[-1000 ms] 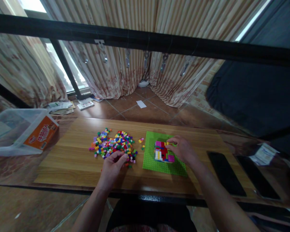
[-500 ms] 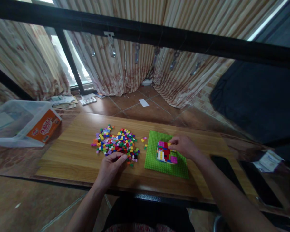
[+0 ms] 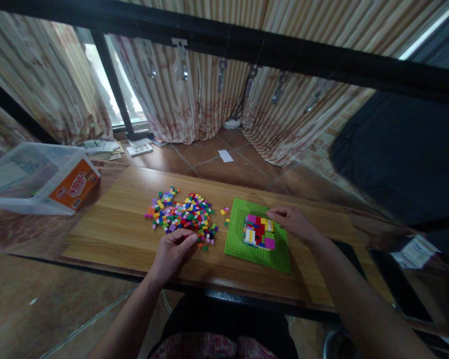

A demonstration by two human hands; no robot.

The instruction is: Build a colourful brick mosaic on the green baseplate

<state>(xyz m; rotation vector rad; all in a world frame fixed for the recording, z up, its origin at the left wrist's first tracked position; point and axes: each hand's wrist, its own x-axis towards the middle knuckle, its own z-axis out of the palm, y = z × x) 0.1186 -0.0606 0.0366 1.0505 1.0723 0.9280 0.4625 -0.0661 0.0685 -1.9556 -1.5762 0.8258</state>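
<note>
My left hand (image 3: 174, 253) is at the near edge of a loose pile of small coloured toy bricks (image 3: 185, 213). Its thumb and forefinger are pinched together, and whatever may be between them is too small to make out. To the right lies a green studded baseplate (image 3: 235, 244), carrying a low block built from bricks (image 3: 260, 232) in red, yellow, white, pink and blue. My right hand (image 3: 295, 223) hovers by the plate's far right side, just off the block. Its fingers are drawn together at the tips; I cannot see anything held in them.
Two small clusters of bricks (image 3: 225, 211) lie between pile and plate. A clear plastic box (image 3: 41, 199) with an orange label stands left of the wooden board (image 3: 112, 219). Dark flat devices (image 3: 398, 281) and a paper packet (image 3: 415, 252) lie at the right. A black bar (image 3: 224, 37) crosses above.
My right hand has drawn back from the block towards the right, uncovering yellow bricks at its far right corner. My left hand stays by the pile. The camera view has shifted slightly.
</note>
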